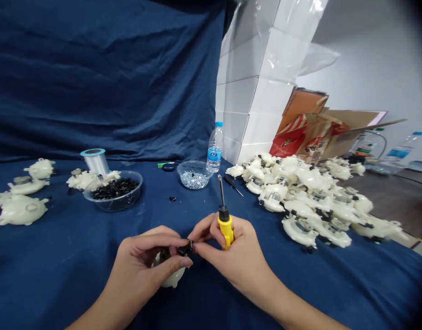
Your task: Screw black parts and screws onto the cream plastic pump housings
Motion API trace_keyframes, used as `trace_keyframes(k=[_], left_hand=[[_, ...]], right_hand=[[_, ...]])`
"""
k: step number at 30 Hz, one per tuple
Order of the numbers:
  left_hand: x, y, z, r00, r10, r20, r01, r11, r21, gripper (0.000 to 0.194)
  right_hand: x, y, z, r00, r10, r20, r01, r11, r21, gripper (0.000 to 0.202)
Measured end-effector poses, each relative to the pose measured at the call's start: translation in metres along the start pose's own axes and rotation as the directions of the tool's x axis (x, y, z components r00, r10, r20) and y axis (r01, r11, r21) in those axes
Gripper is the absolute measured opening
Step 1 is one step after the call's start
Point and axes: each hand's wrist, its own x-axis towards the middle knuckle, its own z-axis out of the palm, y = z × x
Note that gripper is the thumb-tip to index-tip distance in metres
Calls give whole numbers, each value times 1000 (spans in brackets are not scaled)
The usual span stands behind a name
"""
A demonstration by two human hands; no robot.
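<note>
My left hand (147, 261) is closed, its thumb and fingers pinching a small black plastic part (185, 249). Beneath that hand lies a cream-white plastic piece (174, 278), mostly covered by my fingers. My right hand (234, 250) grips a yellow screwdriver (226, 229) with its metal shaft pointing up and away. The thumb and index fingertips of the right hand meet at the black part's right side; whether they pinch something tiny there is too small to tell.
A clear bowl of black parts (138, 190) stands left, near a wire spool (93, 160). Beyond my hands are a bowl of screws (194, 178), a water bottle (215, 149) and a dark screwdriver (233, 184). Cream-white pieces (303, 192) pile at right; several more (23, 210) lie left.
</note>
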Motion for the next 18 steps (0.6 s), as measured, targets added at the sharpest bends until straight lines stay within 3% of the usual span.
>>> trace_keyframes(k=[11,18], left_hand=[[-4,3,2,998,9,-65,-3,996,94,17],[-6,-1,1,998,32,-45,-26,991,134,19]], right_hand=[[-5,2,-1,996,-60,-73,44,979,-198,41],[-7,3,-2,994,-99,-45,86,969,-231,40]])
